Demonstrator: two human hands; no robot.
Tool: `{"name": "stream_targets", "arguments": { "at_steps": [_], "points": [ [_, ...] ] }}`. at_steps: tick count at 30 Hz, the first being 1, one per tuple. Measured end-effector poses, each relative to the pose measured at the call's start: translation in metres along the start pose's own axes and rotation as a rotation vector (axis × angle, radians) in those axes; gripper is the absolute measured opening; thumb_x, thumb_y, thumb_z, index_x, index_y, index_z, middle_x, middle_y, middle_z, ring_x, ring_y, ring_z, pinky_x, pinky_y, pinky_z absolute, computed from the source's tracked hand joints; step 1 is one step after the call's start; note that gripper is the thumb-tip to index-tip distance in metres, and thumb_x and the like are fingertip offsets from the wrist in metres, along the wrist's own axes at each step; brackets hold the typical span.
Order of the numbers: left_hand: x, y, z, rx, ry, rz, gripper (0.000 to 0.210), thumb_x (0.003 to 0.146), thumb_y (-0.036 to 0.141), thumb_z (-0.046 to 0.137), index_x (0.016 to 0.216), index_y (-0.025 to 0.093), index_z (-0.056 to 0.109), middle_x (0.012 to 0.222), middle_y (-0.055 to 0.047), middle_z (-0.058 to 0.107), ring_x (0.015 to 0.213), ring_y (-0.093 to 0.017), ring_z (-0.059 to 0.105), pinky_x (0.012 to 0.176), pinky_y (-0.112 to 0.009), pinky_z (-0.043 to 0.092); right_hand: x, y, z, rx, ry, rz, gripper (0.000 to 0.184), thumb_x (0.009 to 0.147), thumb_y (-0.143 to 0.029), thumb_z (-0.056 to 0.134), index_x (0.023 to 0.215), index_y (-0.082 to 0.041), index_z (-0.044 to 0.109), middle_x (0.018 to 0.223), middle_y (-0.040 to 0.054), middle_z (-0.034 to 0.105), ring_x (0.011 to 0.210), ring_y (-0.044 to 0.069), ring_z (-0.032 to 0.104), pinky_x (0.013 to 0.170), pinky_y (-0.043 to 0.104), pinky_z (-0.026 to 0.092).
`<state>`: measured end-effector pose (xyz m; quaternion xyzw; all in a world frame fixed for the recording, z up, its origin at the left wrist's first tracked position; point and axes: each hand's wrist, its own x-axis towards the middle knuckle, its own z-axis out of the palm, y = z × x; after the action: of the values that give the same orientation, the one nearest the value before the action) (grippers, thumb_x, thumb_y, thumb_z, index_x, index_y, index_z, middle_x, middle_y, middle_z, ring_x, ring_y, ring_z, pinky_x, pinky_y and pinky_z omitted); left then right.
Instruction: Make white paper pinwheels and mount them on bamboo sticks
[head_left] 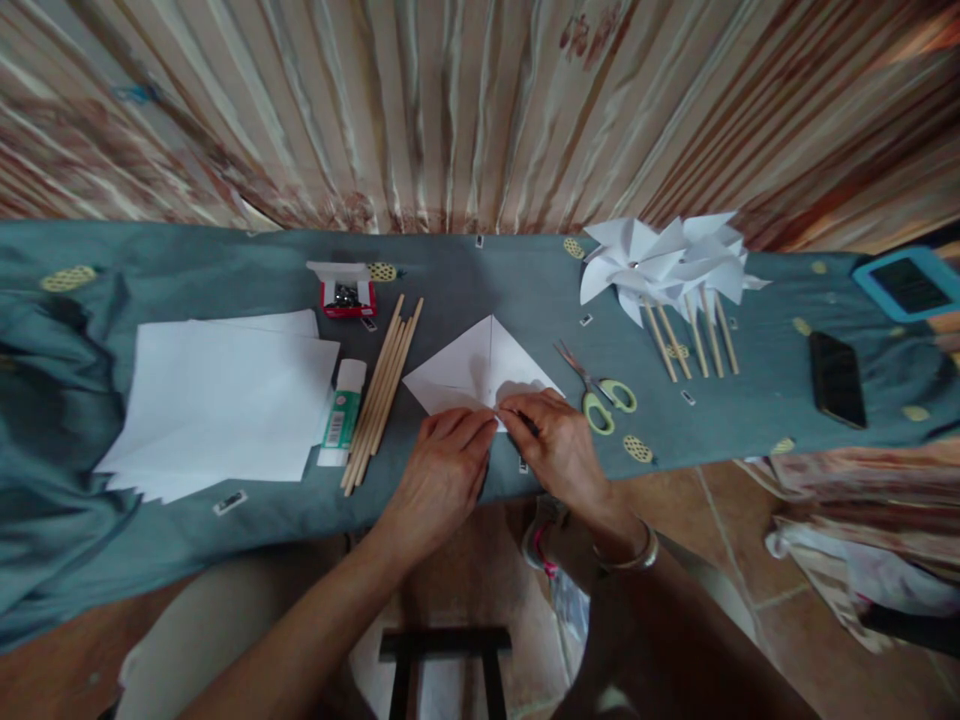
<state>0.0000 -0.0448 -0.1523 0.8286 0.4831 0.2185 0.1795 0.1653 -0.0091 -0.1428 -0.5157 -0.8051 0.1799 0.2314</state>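
A square sheet of white paper [480, 360] with a crease down its middle lies turned as a diamond on the cloth-covered table. My left hand [448, 462] holds it along the lower left edge, fingers together and bent close to the near corner. At that same corner my right hand [559, 440] pinches the paper between thumb and forefinger, the other fingers curled. Both hands partly hide the near edges. Just right of the paper rest scissors [598, 392] with green handles, blades apart.
Left of the paper lie several wooden sticks [384, 390], a glue stick [343, 412] and a stack of white paper [225, 400]. Behind them sits an open red box [348, 296] of small metal pieces. Paper pinwheels [667, 262], a phone [837, 380] and a blue-framed device [907, 284] lie right.
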Motion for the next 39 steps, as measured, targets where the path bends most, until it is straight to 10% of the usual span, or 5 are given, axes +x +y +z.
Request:
{"name": "stream_targets", "arguments": {
  "at_steps": [14,39],
  "points": [
    [0.000,0.000,0.001,0.029,0.008,0.008,0.033,0.089,0.011,0.049,0.121,0.011,0.059,0.121,-0.013,0.065,0.109,-0.027,0.054,0.092,-0.045,0.045,-0.006,0.000,0.005,-0.183,-0.008,-0.096,0.033,0.094,-0.016,0.042,0.118,-0.020,0.065,0.139,0.0114,0.051,0.121,0.030,0.048,0.097,0.048,0.047],
    [0.001,0.000,0.001,0.046,-0.002,0.022,0.032,0.088,0.011,0.049,0.118,0.011,0.060,0.119,-0.014,0.065,0.108,-0.028,0.054,0.091,-0.046,0.046,0.018,0.000,0.013,-0.168,0.001,-0.039,0.030,0.090,-0.011,0.039,0.100,-0.017,0.066,0.135,0.0121,0.054,0.121,0.028,0.047,0.098,0.046,0.045]
  ]
}}
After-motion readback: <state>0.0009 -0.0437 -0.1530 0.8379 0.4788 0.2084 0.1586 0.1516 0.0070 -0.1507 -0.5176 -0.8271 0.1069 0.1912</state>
